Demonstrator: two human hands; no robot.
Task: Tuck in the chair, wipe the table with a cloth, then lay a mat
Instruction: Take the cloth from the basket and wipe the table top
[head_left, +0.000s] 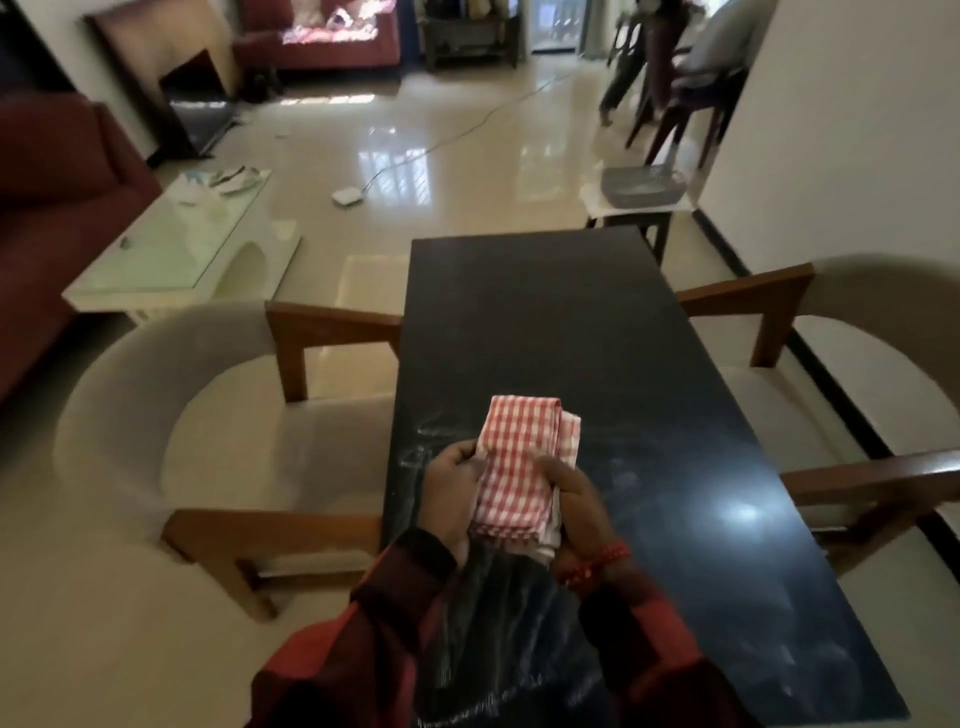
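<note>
— What's in the hands?
— A folded cloth (524, 467), red-checked. The left hand (454, 486) curls round its left edge, the right hand (574, 499) pinches its right (red bracelet on that wrist).
— Where?
— At the near part of the black table (597, 322), which shows pale smears. One chair (218, 415) stands left, another (852, 374) right.

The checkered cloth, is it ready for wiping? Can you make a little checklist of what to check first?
1. Red checkered cloth held by left hand and right hand: ok.
2. Cloth folded into a pad: ok.
3. Black table bare ahead of the cloth: ok.
4. Left chair and right chair tucked against the table: ok.
5. Cloth damp: cannot tell.
6. Mat nearby: cannot tell, none in view.
</note>
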